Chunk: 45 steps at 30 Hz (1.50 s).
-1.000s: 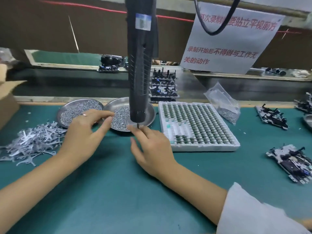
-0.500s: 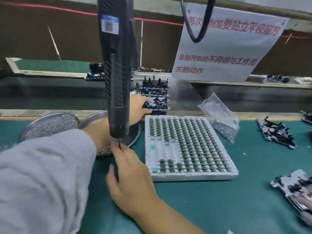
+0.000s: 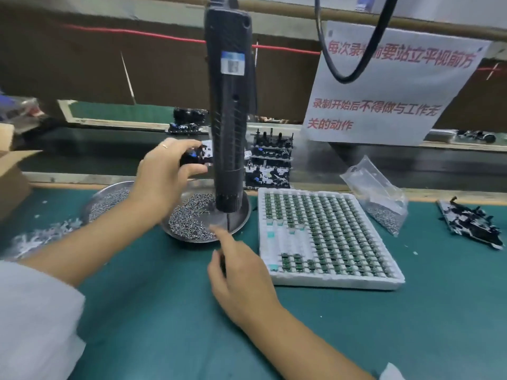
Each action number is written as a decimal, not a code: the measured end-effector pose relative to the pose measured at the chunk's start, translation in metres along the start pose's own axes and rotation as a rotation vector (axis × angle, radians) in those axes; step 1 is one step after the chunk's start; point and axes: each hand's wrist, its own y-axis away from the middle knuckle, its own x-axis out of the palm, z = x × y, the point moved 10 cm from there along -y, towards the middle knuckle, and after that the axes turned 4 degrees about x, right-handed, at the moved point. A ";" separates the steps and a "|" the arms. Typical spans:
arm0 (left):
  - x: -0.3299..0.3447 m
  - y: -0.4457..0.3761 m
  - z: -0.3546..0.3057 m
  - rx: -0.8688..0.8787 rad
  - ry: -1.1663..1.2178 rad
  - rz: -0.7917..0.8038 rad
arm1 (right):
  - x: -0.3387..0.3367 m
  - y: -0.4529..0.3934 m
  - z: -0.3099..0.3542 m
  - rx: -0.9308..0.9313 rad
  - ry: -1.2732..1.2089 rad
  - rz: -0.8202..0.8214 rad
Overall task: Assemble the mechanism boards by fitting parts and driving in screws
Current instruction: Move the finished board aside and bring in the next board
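A white sign (image 3: 389, 86) carries red Chinese writing. The electric screwdriver (image 3: 229, 111) hangs upright, bit down over the screw dish (image 3: 238, 220) near the table's far edge. The left hand (image 3: 164, 174) pinches a mechanism board (image 3: 201, 157); the right hand (image 3: 241, 272) holds nothing, forefinger extended.

A white paper sign (image 3: 384, 86) with red Chinese characters hangs at two o'clock, a looped black cable (image 3: 348, 50) in front of it. A cardboard box (image 3: 11, 171) sits at nine o'clock on the green counter (image 3: 411, 311).
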 end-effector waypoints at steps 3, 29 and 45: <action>-0.044 0.049 0.010 0.039 -0.069 0.010 | -0.021 0.001 0.005 0.015 -0.214 -0.136; -0.080 0.168 0.092 -0.172 -0.508 0.122 | 0.018 0.024 0.038 -0.265 0.282 0.145; -0.108 0.178 0.119 -0.489 0.231 -0.240 | 0.013 0.023 0.039 -0.259 0.201 0.108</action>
